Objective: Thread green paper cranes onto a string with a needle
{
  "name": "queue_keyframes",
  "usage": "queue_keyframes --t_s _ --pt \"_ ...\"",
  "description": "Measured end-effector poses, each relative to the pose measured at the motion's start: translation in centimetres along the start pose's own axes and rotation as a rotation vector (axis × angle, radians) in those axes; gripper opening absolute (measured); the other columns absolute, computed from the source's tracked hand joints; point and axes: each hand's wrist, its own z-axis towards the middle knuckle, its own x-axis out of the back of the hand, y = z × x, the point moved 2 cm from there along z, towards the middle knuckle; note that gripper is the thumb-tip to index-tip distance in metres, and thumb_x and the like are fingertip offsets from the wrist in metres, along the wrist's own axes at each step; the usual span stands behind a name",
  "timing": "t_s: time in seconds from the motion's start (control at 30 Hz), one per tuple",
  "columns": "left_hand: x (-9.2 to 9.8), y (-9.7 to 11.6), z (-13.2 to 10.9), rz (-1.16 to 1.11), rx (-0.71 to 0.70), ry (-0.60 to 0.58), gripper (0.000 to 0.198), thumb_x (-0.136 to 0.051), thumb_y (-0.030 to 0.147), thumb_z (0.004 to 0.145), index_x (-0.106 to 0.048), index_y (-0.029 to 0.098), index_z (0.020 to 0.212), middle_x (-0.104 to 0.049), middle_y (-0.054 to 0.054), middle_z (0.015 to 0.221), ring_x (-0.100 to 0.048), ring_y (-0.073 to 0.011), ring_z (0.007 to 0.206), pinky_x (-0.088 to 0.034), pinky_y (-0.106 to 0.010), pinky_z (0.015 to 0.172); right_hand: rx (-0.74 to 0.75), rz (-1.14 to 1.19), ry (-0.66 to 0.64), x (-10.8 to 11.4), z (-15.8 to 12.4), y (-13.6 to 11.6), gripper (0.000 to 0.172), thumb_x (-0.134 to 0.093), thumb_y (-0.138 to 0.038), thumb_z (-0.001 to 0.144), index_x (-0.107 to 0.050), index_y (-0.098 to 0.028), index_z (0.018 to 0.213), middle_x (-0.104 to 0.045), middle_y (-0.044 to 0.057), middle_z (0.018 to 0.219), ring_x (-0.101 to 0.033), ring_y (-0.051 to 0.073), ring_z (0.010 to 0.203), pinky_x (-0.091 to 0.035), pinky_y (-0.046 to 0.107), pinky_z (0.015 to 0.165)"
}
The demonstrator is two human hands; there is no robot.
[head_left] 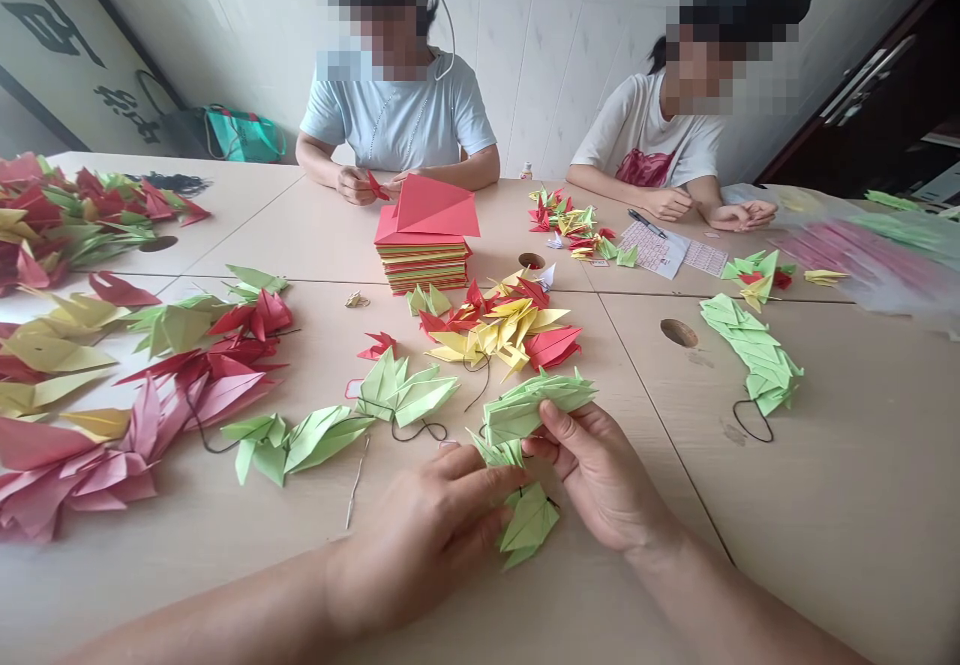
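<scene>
My right hand [600, 475] grips a stacked bunch of light green folded paper cranes [532, 403], fingers curled round its near end. My left hand [427, 535] is closed beside it, fingertips pinching a single green paper crane [529, 525] that lies on the table just below the bunch. A thin metal needle [355, 485] lies on the table left of my left hand. A dark thread [420, 432] trails among two loose green cranes [352, 420] further left.
A stack of coloured paper squares [424, 255] stands mid-table. Red and yellow cranes [502, 330] lie behind my hands, a strung green chain [754, 350] to the right, big heaps [90, 385] at left. Two people sit opposite, folding.
</scene>
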Motion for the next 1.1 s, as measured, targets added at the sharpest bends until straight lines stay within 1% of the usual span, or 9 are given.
queue_keyframes --t_s 0.07,0.2,0.33,0.43,0.6,0.77,0.87,0.93,1.1 --pt "-0.1 0.1 0.0 0.085 -0.033 -0.026 0.036 -0.044 0.024 0.095 -0.058 0.03 0.127 -0.063 -0.009 0.098 -0.059 -0.0234 0.089 -0.044 -0.032 0.077 0.014 -0.032 -0.015 -0.2 -0.1 0.0 0.02 -0.082 -0.038 0.071 -0.073 -0.022 0.08 -0.069 -0.003 0.077 -0.058 0.01 0.066 -0.05 0.022 0.063" --pt "-0.1 0.1 0.0 0.155 -0.04 -0.025 0.03 -0.044 0.027 0.096 -0.061 0.027 0.12 -0.063 -0.008 0.091 -0.057 -0.0232 0.086 -0.043 -0.03 0.074 0.049 -0.092 -0.02 -0.4 -0.1 -0.1 0.02 -0.081 -0.038 0.072 -0.072 -0.022 0.079 -0.067 -0.003 0.076 -0.057 0.01 0.066 -0.049 0.022 0.063" --pt "0.0 -0.1 0.1 0.153 -0.01 0.003 0.015 -0.047 0.026 0.094 -0.061 0.021 0.098 -0.061 -0.007 0.092 -0.057 -0.0204 0.082 -0.043 -0.028 0.071 0.068 -0.139 -0.004 -0.3 0.0 0.0 0.023 -0.08 -0.04 0.073 -0.071 -0.021 0.082 -0.068 -0.001 0.081 -0.058 0.012 0.072 -0.05 0.025 0.067" --pt "-0.2 -0.5 0.1 0.172 0.022 0.03 0.012 -0.047 0.024 0.093 -0.056 0.02 0.087 -0.059 -0.005 0.087 -0.056 -0.0185 0.078 -0.042 -0.026 0.068 0.082 -0.168 0.017 -0.1 0.0 0.0 0.024 -0.079 -0.041 0.073 -0.07 -0.021 0.082 -0.067 -0.001 0.079 -0.057 0.012 0.07 -0.049 0.026 0.068" --pt "-0.6 -1.0 0.0 0.215 -0.004 0.087 0.019 -0.038 0.015 0.094 -0.05 0.021 0.081 -0.057 -0.003 0.079 -0.052 -0.0158 0.072 -0.04 -0.025 0.064 0.143 -0.189 0.08 0.3 0.2 0.0 0.025 -0.081 -0.042 0.071 -0.07 -0.021 0.079 -0.066 -0.002 0.076 -0.054 0.011 0.069 -0.047 0.025 0.068" --pt "-0.7 -1.1 0.0 0.284 -0.05 0.189 0.024 -0.032 0.012 0.094 -0.042 0.022 0.074 -0.053 0.001 0.069 -0.047 -0.0152 0.065 -0.036 -0.024 0.058 0.179 -0.161 0.165 0.8 0.7 0.0 0.028 -0.083 -0.044 0.067 -0.072 -0.022 0.081 -0.069 -0.002 0.078 -0.053 0.011 0.071 -0.046 0.024 0.068" --pt "-0.7 -1.1 -0.2 0.287 -0.041 0.22 0.017 -0.037 0.01 0.091 -0.042 0.023 0.081 -0.053 0.002 0.068 -0.048 -0.015 0.065 -0.037 -0.024 0.058 0.188 -0.125 0.22 1.1 1.0 -0.2 0.03 -0.084 -0.044 0.065 -0.073 -0.023 0.084 -0.071 -0.001 0.085 -0.055 0.012 0.075 -0.046 0.022 0.066" --pt "-0.6 -1.2 -0.3 0.281 -0.028 0.231 0.013 -0.04 0.01 0.089 -0.044 0.023 0.092 -0.055 0.002 0.072 -0.05 -0.0152 0.067 -0.039 -0.025 0.06 0.203 -0.096 0.265 1.4 1.3 -0.4 0.031 -0.085 -0.044 0.064 -0.073 -0.023 0.084 -0.072 -0.001 0.086 -0.056 0.012 0.077 -0.046 0.022 0.064" --pt "0.1 -1.4 -0.1 0.166 0.096 0.245 0.029 -0.043 0.016 0.092 -0.046 0.026 0.119 -0.059 0.002 0.081 -0.055 -0.0158 0.077 -0.044 -0.025 0.067 0.241 -0.002 0.37 2.0 1.9 -0.8 0.033 -0.088 -0.042 0.058 -0.074 -0.023 0.08 -0.071 -0.002 0.082 -0.06 0.011 0.075 -0.047 0.019 0.06"
